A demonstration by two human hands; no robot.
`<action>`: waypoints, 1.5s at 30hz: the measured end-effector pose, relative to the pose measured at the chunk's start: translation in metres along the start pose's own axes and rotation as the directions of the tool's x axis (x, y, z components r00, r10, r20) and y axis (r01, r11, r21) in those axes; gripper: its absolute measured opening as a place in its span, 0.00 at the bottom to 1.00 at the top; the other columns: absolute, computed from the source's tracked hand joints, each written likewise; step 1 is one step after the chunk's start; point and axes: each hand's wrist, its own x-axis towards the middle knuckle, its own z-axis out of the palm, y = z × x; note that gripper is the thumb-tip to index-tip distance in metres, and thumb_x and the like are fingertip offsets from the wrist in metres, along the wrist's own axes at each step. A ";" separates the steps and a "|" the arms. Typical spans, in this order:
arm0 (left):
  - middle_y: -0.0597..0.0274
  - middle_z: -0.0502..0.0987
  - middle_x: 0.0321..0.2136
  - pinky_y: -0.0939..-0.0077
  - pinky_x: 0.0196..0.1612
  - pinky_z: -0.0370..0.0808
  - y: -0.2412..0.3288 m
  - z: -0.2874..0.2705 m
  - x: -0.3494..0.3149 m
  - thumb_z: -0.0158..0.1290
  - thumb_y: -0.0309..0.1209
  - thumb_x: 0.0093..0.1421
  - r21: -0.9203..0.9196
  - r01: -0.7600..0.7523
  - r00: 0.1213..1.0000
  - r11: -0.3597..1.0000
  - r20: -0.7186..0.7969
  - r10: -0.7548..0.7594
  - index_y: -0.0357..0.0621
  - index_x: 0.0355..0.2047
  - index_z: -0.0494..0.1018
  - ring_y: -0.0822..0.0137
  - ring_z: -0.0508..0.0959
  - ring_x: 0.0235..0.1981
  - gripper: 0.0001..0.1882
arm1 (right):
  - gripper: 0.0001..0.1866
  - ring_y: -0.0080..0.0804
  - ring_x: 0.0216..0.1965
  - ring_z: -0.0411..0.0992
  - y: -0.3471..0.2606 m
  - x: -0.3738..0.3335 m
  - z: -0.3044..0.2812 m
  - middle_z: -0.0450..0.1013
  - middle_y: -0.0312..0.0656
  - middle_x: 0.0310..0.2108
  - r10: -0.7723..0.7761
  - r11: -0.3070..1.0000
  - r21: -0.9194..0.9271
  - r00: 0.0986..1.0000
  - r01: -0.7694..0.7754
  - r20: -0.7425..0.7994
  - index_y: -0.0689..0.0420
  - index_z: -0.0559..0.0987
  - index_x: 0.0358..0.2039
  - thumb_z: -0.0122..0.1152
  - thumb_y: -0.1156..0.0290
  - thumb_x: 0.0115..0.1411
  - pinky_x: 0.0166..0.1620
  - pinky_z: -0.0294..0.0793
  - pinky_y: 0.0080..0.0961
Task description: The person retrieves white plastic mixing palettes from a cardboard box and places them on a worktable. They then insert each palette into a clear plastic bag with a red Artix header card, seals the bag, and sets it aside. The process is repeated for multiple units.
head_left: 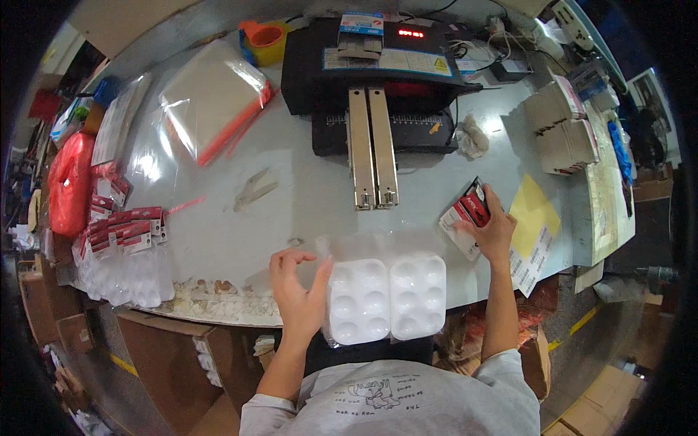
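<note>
1. Two white moulded palette trays [387, 296] lie side by side at the near edge of the table [291, 211], inside a clear plastic bag. They serve as the landmark for everything below.

2. Just left of the trays, the left hand [298, 287] stands on edge, fingers loosely spread and half curled, the fingertips against the left rim of the trays. It grips nothing.

3. Right of the trays and a little beyond them, the right hand [493, 229] lies palm down on a red-and-black header card [467, 214], fingers pressing it flat. Whether it has pinched the card or only rests on it I cannot tell.

4. Handling, as a judgement: the trays look light, thin and fairly stiff, but the bag film over them is slick and will slide. Take hold at the outer rims, thumb over the edge, rather than on the domed wells. The card is light and bendy; lift it by an edge.

5. Just beyond the card lies a yellow sheet [534, 211].

6. Far left of the trays sits a heap of bagged trays with red cards [123, 254].

7. Beyond the trays, across bare table, stands a black machine [374, 69] with two metal rails [372, 149] pointing toward them.

8. Farther left of the machine lie clear bags [211, 98] and an orange tape roll [266, 38].
</note>
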 end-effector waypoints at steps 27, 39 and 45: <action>0.62 0.81 0.29 0.88 0.26 0.67 0.038 0.007 -0.010 0.48 0.26 0.63 -0.518 0.325 0.892 0.791 0.447 -0.073 0.33 0.36 0.73 0.83 0.72 0.25 0.08 | 0.17 0.19 0.19 0.64 -0.164 -0.008 -0.065 0.69 0.41 0.18 -0.456 0.825 0.529 0.789 0.200 0.411 0.63 0.75 0.36 0.65 0.63 0.53 0.24 0.64 0.19; 0.67 0.78 0.26 0.86 0.30 0.69 0.048 0.001 -0.010 0.51 0.25 0.60 -0.323 0.256 0.901 0.911 0.420 -0.104 0.34 0.30 0.74 0.81 0.72 0.26 0.05 | 0.13 0.39 0.16 0.69 -0.164 -0.023 -0.049 0.67 0.40 0.14 -0.705 0.653 0.414 0.708 0.634 0.029 0.56 0.71 0.24 0.64 0.61 0.52 0.19 0.66 0.32; 0.65 0.77 0.19 0.85 0.21 0.65 0.044 0.013 -0.016 0.52 0.28 0.60 -0.331 0.031 0.965 0.943 0.257 0.059 0.37 0.30 0.75 0.82 0.68 0.18 0.06 | 0.18 0.35 0.13 0.68 -0.157 -0.023 -0.047 0.66 0.37 0.12 -0.724 0.672 0.213 0.689 0.709 -0.011 0.55 0.70 0.19 0.65 0.57 0.50 0.17 0.65 0.30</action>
